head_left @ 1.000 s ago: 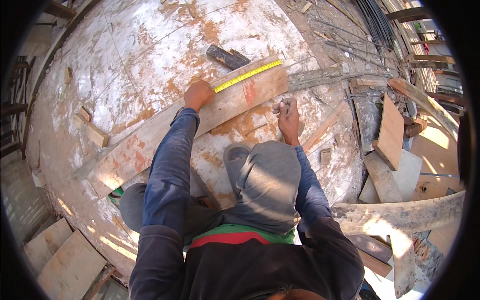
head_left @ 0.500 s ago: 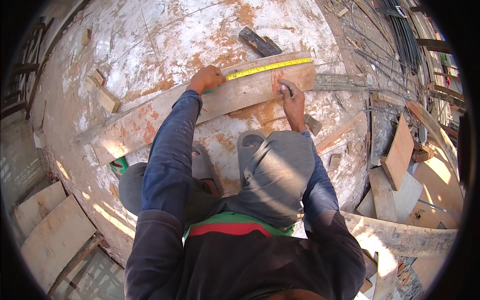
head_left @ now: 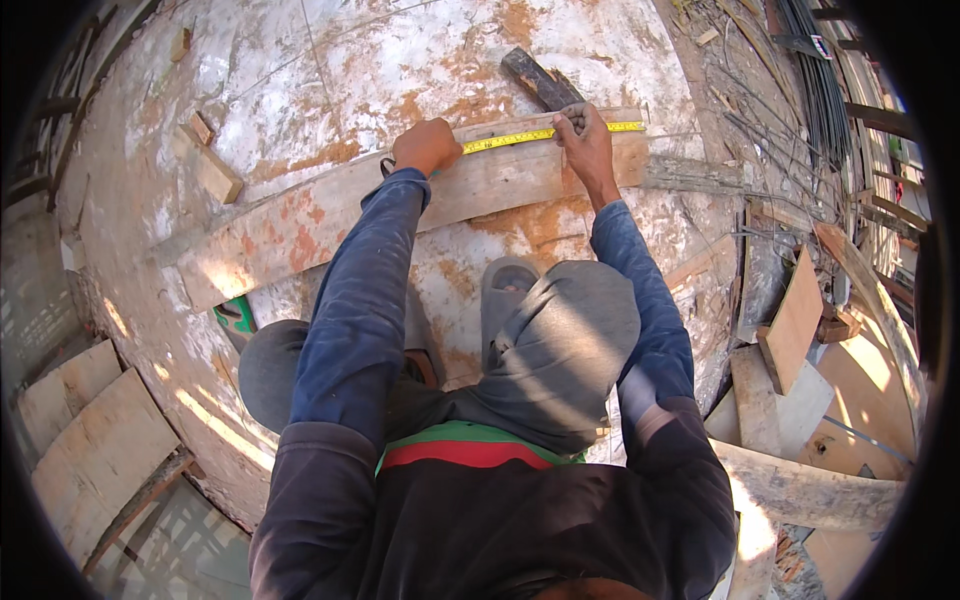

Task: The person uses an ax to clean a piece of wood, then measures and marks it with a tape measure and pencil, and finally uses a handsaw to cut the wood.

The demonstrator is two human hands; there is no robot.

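A long wooden plank [head_left: 330, 215] lies slantwise across the ground in front of my feet. A yellow tape measure [head_left: 505, 140] is drawn out along its far edge, reaching almost to the right end. My left hand [head_left: 428, 147] is closed at the tape's left end, hiding most of the case. Over the blade, nearer the right end, my right hand [head_left: 588, 140] has its fingertips pinched together; whatever is between them is too small to make out. It covers part of the blade.
A dark wood block [head_left: 540, 78] lies just beyond the plank. A green-handled tool [head_left: 236, 315] sticks out under its left end. Short wood offcuts [head_left: 215, 175] lie at left. Boards [head_left: 790, 320] and dark rods [head_left: 812, 85] crowd the right side.
My right hand has moved up from the plank's face onto the tape blade. My left hand stays at the tape's left end, its back turned more upward.
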